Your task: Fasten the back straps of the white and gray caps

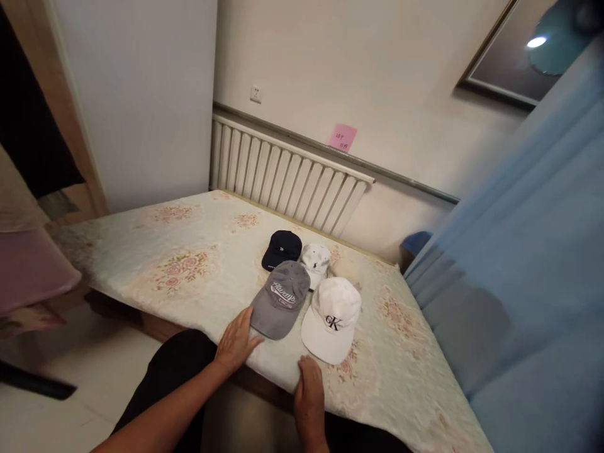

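My left hand [236,340] lies at the near edge of the bed, thumb spread from the fingers, its fingertips beside the brim of a grey baseball cap [282,299] with white lettering. Whether they touch the brim I cannot tell. My right hand [310,384] is curled closed at the bed's edge, just below the brim of a white baseball cap [333,319] with dark "CK" letters; nothing shows in it. Behind these two sit a dark navy cap [282,249] and a smaller white cap [316,263] with a dark emblem, partly covered by the grey one.
The caps lie on a bed with a pale floral cover [226,251]. Beyond it stand a white radiator [287,177] and a wall with a pink note [343,137]. A blue curtain [528,270] hangs on the right; pinkish cloth [35,270] is at the left.
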Motion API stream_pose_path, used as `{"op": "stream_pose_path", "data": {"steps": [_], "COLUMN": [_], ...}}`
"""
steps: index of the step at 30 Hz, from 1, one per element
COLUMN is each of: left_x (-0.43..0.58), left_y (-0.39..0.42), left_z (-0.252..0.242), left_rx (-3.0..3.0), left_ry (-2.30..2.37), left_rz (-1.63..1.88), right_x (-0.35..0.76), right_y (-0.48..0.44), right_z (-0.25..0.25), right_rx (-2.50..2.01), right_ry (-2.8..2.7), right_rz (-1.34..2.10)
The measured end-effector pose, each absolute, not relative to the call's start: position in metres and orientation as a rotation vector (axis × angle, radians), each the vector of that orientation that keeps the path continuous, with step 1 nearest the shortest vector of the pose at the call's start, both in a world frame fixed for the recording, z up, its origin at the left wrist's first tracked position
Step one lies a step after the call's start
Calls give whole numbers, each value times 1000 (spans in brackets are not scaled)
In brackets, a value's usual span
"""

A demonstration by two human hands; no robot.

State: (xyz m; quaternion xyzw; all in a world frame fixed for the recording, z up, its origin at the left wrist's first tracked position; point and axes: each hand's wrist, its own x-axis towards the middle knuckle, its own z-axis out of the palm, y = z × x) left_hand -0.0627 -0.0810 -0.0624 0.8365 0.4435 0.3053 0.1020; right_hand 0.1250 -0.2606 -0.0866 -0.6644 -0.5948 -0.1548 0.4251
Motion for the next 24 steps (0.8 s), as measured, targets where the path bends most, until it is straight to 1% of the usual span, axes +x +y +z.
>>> {"op": "stream_pose_path", "data": {"steps": [8, 15, 24], "left_x": [-65, -76, -80], "left_y": [-105, -135, -148], "left_z": [-72, -85, -90], "left_rx": [2575, 2662, 2684], "left_ry": [1491, 1402, 1329], "left_rz": [1047, 1069, 1054], "right_x": [116, 106, 101], "right_y": [-285, -299, -314], "right_z": [-89, -88, -91], "right_rx": [-1800, -1842, -1828], "right_ry": [-1619, -1661, -1665], "right_rz": [-360, -415, -392]}}
